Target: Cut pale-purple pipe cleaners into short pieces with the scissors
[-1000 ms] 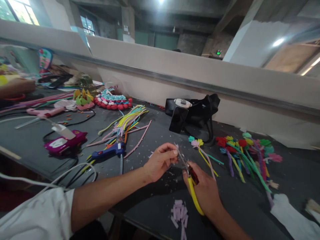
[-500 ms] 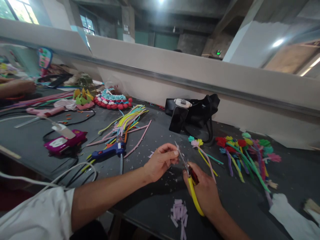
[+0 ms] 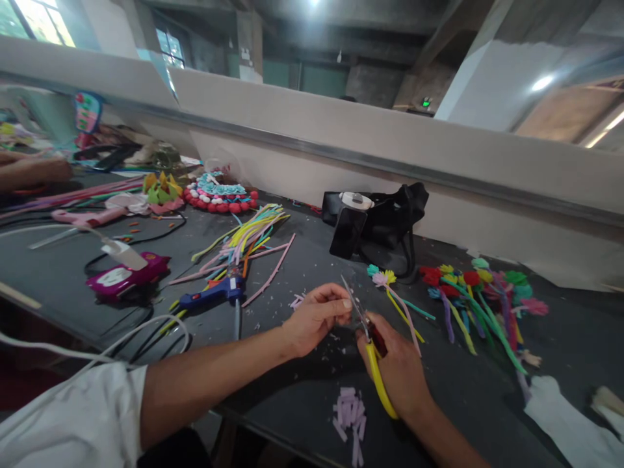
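My left hand (image 3: 318, 318) is closed in a pinch at the middle of the view; what its fingertips hold is too small to name. Wrapped round the handles of yellow-handled scissors (image 3: 380, 383) is my right hand (image 3: 397, 364), just to the right. The scissor blades point up and to the left, close beside my left fingertips. Below the hands, near the table's front edge, lies a pile of short purple strips (image 3: 349, 413). A few more pale pieces (image 3: 297, 300) lie partly behind my left hand.
A blue glue gun (image 3: 210, 294), pipe cleaners (image 3: 253, 234) and a magenta power strip (image 3: 127, 275) with cables lie left. Behind are a phone (image 3: 348, 231) and black bag (image 3: 394, 218). Fuzzy flowers (image 3: 470, 278) lie right. Another person's hand (image 3: 46, 170) is far left.
My left hand has shifted slightly right and down, nearer the scissor blades. The other person's hand at the far left has moved a little. My right hand has hardly moved.
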`<state>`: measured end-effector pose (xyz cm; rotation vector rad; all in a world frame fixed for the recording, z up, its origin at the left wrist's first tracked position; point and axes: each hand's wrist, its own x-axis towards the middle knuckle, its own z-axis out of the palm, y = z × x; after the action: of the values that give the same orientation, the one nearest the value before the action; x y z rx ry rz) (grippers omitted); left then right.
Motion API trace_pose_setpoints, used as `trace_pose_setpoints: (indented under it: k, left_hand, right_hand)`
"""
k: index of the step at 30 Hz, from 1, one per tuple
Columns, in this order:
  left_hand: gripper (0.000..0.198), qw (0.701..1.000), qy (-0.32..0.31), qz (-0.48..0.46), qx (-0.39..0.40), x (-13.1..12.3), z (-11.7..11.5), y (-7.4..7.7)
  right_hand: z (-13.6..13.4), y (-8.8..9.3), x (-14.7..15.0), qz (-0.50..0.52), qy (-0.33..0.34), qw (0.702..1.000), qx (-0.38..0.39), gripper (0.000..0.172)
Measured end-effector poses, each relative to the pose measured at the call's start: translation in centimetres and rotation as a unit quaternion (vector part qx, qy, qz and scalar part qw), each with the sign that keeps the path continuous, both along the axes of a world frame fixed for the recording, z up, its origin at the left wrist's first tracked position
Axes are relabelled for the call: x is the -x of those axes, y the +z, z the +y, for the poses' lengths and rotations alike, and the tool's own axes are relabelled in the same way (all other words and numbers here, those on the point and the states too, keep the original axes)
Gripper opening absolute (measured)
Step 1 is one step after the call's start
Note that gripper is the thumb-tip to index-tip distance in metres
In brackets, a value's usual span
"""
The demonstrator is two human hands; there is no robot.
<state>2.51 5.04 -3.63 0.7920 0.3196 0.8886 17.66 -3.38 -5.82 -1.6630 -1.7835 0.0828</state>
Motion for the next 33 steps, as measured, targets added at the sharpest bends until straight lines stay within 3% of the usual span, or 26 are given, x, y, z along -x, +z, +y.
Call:
trace_pose_setpoints:
  k: [7,13,18,22,30,33]
  left_hand:
    - [0.018,0.999,-0.023,0.023,-0.007,0.0,-0.4,-0.2]
    - [0.018,0.999,-0.032,0.041,-0.007,0.0,-0.5,-0.2]
    - [0.017,0.999,-0.030,0.033,-0.007,0.0,-0.3,-0.3]
    - [0.015,0.997,-0.063,0.051,-0.008,0.0,-0.1,-0.4]
    - [0.015,0.968,-0.135,0.194,-0.081,0.1,-0.5,-0.8]
    - [0.018,0.961,-0.126,0.218,-0.117,0.0,-0.7,-0.9]
  right_hand:
    - [0.0,0.5,0.1,0.032,0.005,0.999,0.028,0.026]
    - [-0.2,0.2,0.2,0.051,0.031,0.998,0.001,0.021]
    - [0.2,0.7,0.1,0.074,-0.013,0.997,-0.019,0.021]
    - [0.3,1.5,-0.2,0.096,-0.045,0.992,-0.065,0.025]
    - [-0.4,1.8,0.1,0.210,0.007,0.976,-0.061,0.030]
    - [-0.4,1.5,0.1,0.225,0.011,0.972,-0.074,0.027]
